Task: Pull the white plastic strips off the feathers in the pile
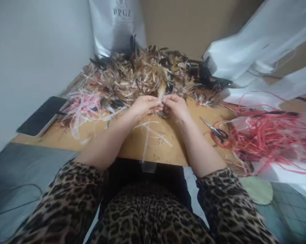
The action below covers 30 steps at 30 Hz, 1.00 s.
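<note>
My left hand (144,105) and my right hand (176,105) meet at the middle of a wooden board (153,149). Both are closed in a pinch on a small bunch of tan feathers (161,91) that sticks up between the fingertips. Just behind the hands lies a big heap of brown, tan and black feathers (147,73). A few pale plastic strips (149,130) lie on the board between my forearms. My sleeves are leopard print.
Scissors (216,130) lie on the board right of my right wrist, beside a tangle of red strips (267,135). Pink and white strips (81,106) and a dark flat device (42,115) sit at left. A silver bag (117,23) and white plastic sheeting (259,51) stand behind.
</note>
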### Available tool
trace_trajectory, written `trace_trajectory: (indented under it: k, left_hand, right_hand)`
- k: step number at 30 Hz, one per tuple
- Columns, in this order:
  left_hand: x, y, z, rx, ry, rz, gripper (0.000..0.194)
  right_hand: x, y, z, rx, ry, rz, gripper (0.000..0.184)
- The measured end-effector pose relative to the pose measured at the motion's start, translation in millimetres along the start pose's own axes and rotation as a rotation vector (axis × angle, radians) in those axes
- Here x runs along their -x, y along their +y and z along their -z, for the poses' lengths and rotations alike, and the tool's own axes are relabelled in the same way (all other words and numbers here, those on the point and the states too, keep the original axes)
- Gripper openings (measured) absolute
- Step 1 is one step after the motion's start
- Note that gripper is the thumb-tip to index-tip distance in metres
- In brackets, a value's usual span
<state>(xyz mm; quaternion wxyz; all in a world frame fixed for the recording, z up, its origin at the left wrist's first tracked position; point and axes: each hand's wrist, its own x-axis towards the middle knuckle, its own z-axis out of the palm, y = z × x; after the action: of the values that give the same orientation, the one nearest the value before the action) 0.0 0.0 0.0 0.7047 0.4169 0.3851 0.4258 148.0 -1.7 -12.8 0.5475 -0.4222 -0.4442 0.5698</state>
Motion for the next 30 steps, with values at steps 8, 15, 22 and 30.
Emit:
trace_trajectory:
  k: [8,15,22,30]
  left_hand:
    - [-2,4,3.7,0.063,0.055,-0.068,0.005]
    - [-4,13,4.8,0.309,0.049,-0.084,0.016]
    - [-2,13,7.0,0.298,0.030,-0.050,0.013]
    - [-3,19,14.9,0.120,0.073,-0.119,0.010]
  right_hand:
    - [5,-7,-1,0.181,0.012,0.124,0.025]
    - [7,-5,-2,0.120,-0.143,0.202,0.039]
    - [8,-3,-4,0.131,-0.067,0.094,0.025]
    - [8,-25,8,0.178,-0.032,0.143,0.024]
